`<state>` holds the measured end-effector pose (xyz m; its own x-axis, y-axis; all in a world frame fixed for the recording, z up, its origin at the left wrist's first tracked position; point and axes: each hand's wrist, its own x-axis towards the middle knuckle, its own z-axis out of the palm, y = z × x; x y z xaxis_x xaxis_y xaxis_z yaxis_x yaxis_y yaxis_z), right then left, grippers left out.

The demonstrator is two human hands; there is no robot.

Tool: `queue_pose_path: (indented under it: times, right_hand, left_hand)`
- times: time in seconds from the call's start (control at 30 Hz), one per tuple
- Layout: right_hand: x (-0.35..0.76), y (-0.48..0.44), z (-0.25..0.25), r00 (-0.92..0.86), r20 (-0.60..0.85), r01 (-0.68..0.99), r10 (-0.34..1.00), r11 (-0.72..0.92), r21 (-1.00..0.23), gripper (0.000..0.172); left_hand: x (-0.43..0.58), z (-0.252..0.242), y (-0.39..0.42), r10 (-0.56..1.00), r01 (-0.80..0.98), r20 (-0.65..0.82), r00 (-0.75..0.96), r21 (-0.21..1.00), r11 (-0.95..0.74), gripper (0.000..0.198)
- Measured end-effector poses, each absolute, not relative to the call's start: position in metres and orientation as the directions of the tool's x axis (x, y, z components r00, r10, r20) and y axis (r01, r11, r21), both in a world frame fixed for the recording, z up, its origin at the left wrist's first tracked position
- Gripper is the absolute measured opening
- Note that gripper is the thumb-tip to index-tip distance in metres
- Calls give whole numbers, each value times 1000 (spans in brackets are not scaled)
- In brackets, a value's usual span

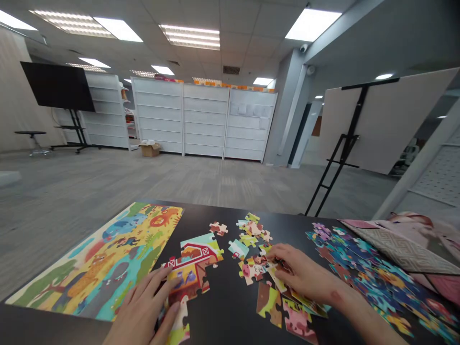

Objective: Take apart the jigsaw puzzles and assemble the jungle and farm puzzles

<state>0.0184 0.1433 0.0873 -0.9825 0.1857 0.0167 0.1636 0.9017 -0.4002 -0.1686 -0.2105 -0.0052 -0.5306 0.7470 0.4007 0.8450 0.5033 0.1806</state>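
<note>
My left hand (149, 306) lies with its fingers spread over the left side of a partly joined jigsaw puzzle (196, 268) that shows a red barn. Part of that puzzle is hidden beneath the fingers. On the right, my right hand (302, 270) reaches into a loose heap of puzzle pieces (253, 268). Its thumb and fingers are closed on a puzzle piece, which they mostly cover. One pink and brown piece (218, 228) lies apart above the barn. Nearer me are a brown and green piece (269, 303) and a pink pig piece (298, 321).
A finished animal puzzle (108, 258) lies at the left of the black table (223, 311). Many blue puzzle pieces (373, 268) spread out on the right, beside a pink patterned bag (402, 247). Beyond the table stand an easel-like stand (345, 148) and white shelves (204, 120).
</note>
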Motion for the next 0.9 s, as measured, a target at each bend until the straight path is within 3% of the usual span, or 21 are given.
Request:
queue_pose_path:
  times: [0.17, 0.3, 0.47, 0.63, 0.77, 0.9]
  right_hand:
    - [25, 135, 76, -968, 133, 165, 211, 942, -291, 38]
    - [5, 132, 83, -983, 75, 144, 165, 964, -225, 43]
    - [-24, 138, 98, -994, -53, 104, 95, 972, -211, 21]
    - [-39, 143, 103, -978, -149, 174, 146, 965, -194, 16]
    - [-45, 148, 106, -968, -155, 228, 197, 949, -220, 12]
    - [-46, 152, 108, -964, -123, 263, 237, 924, -278, 6]
  left_hand:
    - [-166, -3, -209, 730, 833, 406, -549, 196, 518, 37]
    - [-163, 3, -207, 728, 832, 406, -553, 222, 508, 35]
    - [-159, 12, -205, 722, 820, 390, -572, 275, 501, 32]
    - [-152, 25, -203, 732, 800, 334, -594, 341, 494, 34]
    - [-147, 38, -203, 725, 768, 285, -627, 383, 513, 40]
    - [-143, 49, -203, 737, 758, 246, -629, 404, 512, 34]
